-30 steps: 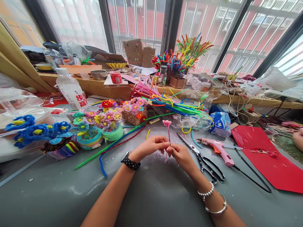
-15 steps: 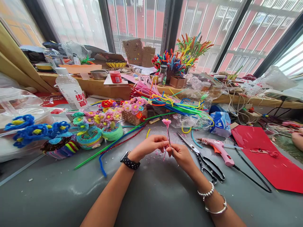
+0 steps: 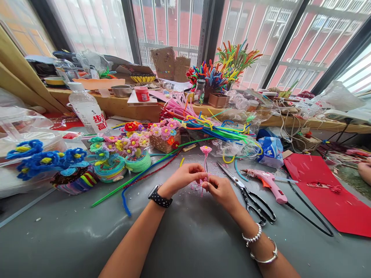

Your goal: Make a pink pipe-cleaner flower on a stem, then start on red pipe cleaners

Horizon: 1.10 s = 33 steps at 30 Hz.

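A small pink pipe-cleaner flower [image 3: 206, 149] with a yellow centre stands upright above my fingers on a thin stem. My left hand [image 3: 189, 175] pinches the stem from the left. From the right, my right hand [image 3: 218, 187] has thumb and fingertips closed on the same stem, just below the left fingertips. Part of the stem is hidden by the fingers, and its pink lower end hangs beneath them. Black-handled scissors [image 3: 246, 193] lie to the right of my right hand, with a pink glue gun [image 3: 269, 183] beyond them.
Finished flower pots [image 3: 108, 168] stand at the left, by a plastic bottle [image 3: 87, 110]. Bundled pipe cleaners [image 3: 203, 121] lie behind my hands. A red sheet [image 3: 333, 193] covers the right side, with another person's hand [image 3: 365, 170] at the edge. The glue gun's cord trails nearby.
The flower head has turned and tipped slightly, showing more of its open face. My right fingers have shifted a little on the stem; my left hand has barely moved.
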Motion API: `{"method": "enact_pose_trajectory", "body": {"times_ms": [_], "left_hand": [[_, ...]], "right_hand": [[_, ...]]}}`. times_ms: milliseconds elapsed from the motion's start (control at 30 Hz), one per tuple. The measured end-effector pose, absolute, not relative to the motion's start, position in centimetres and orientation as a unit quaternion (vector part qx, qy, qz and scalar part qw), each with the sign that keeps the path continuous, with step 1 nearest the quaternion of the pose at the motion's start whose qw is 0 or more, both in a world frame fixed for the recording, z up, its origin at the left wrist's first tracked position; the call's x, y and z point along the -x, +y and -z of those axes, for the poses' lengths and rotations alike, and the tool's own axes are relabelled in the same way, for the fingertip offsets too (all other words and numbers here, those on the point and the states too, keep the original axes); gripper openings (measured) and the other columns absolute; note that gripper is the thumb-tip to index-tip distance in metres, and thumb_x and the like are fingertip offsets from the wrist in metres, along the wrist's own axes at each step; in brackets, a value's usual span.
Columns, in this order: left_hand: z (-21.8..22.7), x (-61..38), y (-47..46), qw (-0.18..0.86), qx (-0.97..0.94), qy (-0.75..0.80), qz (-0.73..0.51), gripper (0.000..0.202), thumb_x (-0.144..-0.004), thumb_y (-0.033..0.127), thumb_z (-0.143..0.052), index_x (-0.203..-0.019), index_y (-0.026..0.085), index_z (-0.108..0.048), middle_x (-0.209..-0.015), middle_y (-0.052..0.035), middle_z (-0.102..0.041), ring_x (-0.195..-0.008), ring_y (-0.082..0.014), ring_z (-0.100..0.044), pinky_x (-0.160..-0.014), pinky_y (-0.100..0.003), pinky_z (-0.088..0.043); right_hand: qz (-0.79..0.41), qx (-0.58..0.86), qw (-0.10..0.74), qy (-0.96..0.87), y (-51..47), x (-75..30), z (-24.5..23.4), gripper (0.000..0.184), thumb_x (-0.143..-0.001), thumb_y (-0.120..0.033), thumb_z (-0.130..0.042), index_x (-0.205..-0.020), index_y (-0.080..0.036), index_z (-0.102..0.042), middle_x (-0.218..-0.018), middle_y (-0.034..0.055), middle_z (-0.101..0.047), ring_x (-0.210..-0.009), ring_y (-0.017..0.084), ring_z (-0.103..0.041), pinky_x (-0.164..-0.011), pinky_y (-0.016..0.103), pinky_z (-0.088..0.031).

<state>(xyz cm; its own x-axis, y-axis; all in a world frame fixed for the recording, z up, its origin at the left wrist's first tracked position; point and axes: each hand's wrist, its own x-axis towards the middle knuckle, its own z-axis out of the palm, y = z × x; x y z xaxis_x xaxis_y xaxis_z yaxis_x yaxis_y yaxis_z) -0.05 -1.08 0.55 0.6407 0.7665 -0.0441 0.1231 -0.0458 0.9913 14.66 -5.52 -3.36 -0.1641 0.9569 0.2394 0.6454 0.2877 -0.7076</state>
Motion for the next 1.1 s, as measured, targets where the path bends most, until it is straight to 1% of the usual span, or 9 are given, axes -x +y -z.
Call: {"method": "enact_pose_trajectory", "body": {"times_ms": [200, 300, 567, 800, 933, 1033, 1100], "left_hand": [[-0.54, 0.19, -1.02, 0.605, -0.673, 0.329, -0.272, 0.02, -0.068, 0.032, -0.056, -0.066, 0.012, -0.053, -0.059, 0.0022, -0.051, -0.057, -0.0085, -0.047, -0.058, -0.022, -0.037], [-0.54, 0.19, -1.03, 0.605, -0.67, 0.332, -0.274, 0.02, -0.067, 0.032, -0.057, -0.067, 0.012, -0.053, -0.06, 0.002, -0.051, -0.057, -0.0083, -0.046, -0.057, -0.022, -0.037], [-0.7, 0.17, -1.06, 0.6, -0.675, 0.333, -0.269, 0.019, -0.067, 0.031, -0.057, -0.066, 0.012, -0.053, -0.062, 0.0014, -0.052, -0.058, -0.0085, -0.047, -0.058, -0.021, -0.037], [-0.63, 0.14, -1.06, 0.595, -0.677, 0.337, -0.273, 0.022, -0.066, 0.035, -0.057, -0.065, 0.013, -0.053, -0.058, 0.0023, -0.051, -0.056, -0.0086, -0.047, -0.056, -0.022, -0.038], [-0.74, 0.15, -1.1, 0.586, -0.67, 0.346, -0.296, 0.021, -0.066, 0.034, -0.058, -0.065, 0.013, -0.053, -0.059, 0.0029, -0.05, -0.055, -0.0079, -0.046, -0.057, -0.022, -0.038], [-0.86, 0.17, -1.1, 0.574, -0.657, 0.357, -0.333, 0.02, -0.066, 0.032, -0.058, -0.066, 0.013, -0.054, -0.06, 0.0029, -0.05, -0.055, -0.0072, -0.045, -0.057, -0.021, -0.038], [-0.88, 0.19, -1.05, 0.57, -0.649, 0.361, -0.352, 0.02, -0.066, 0.033, -0.058, -0.067, 0.013, -0.054, -0.062, 0.0025, -0.05, -0.056, -0.0072, -0.044, -0.057, -0.021, -0.038]], "right_hand": [[-0.235, 0.564, 0.336, -0.717, -5.55, -14.69, 3.23, 0.044, -0.076, -0.05, -0.042, -0.047, -0.017, -0.043, -0.044, -0.0041, -0.038, -0.044, 0.008, -0.032, -0.046, 0.022, -0.023], [-0.236, 0.567, 0.343, -0.711, -5.57, -14.74, 3.24, 0.043, -0.076, -0.048, -0.043, -0.046, -0.017, -0.042, -0.044, -0.0042, -0.037, -0.044, 0.009, -0.032, -0.047, 0.022, -0.024], [-0.223, 0.564, 0.335, -0.721, -5.54, -14.78, 3.34, 0.045, -0.073, -0.053, -0.044, -0.047, -0.017, -0.043, -0.043, -0.0051, -0.034, -0.043, 0.008, -0.03, -0.043, 0.022, -0.02], [-0.21, 0.567, 0.342, -0.719, -5.61, -14.78, 3.08, 0.046, -0.077, -0.049, -0.042, -0.044, -0.017, -0.047, -0.04, -0.0034, -0.041, -0.042, 0.009, -0.034, -0.046, 0.022, -0.026], [-0.243, 0.566, 0.361, -0.7, -5.48, -14.97, 3.25, 0.047, -0.077, -0.052, -0.039, -0.046, -0.017, -0.048, -0.043, -0.0028, -0.044, -0.043, 0.009, -0.037, -0.046, 0.021, -0.027], [-0.277, 0.56, 0.39, -0.676, -5.36, -15.06, 3.33, 0.05, -0.076, -0.056, -0.036, -0.047, -0.016, -0.049, -0.044, -0.0023, -0.042, -0.044, 0.009, -0.037, -0.046, 0.021, -0.027], [-0.299, 0.55, 0.402, -0.668, -5.32, -15.03, 3.31, 0.051, -0.075, -0.056, -0.036, -0.051, -0.015, -0.053, -0.046, -0.0021, -0.042, -0.046, 0.009, -0.036, -0.046, 0.021, -0.027]]}}
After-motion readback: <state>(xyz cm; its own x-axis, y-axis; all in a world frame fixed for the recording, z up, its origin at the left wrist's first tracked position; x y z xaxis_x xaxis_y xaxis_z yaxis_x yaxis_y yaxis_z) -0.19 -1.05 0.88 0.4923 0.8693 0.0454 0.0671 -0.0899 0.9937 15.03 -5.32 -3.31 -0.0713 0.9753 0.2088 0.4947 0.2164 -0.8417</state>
